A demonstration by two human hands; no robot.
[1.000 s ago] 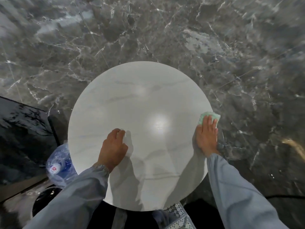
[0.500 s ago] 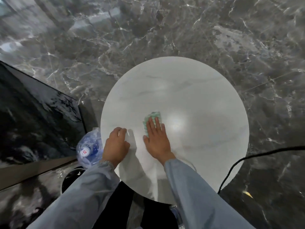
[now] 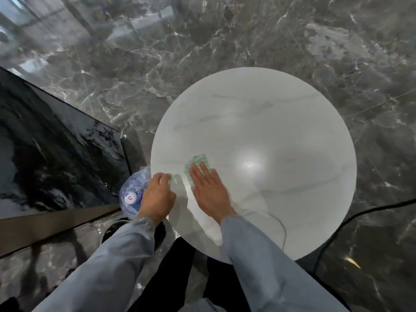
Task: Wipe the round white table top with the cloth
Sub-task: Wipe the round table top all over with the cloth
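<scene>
Mid-wipe. Right hand (image 3: 210, 192) flat, pressing cloth (image 3: 198, 160) on table (image 3: 270, 104); left hand (image 3: 156, 198) beside it, fingers curled, bracing. Next: push cloth beyond fingertips, even pressure.

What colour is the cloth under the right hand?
Pale green with a lighter pattern; the cloth shows only in the head view, pressed flat beneath the right hand.

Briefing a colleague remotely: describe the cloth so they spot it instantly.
Find the round white table top on the dark marble floor. Near its left side the right hand lies flat; the cloth shows under its fingertips, the only pale green thing.
</scene>
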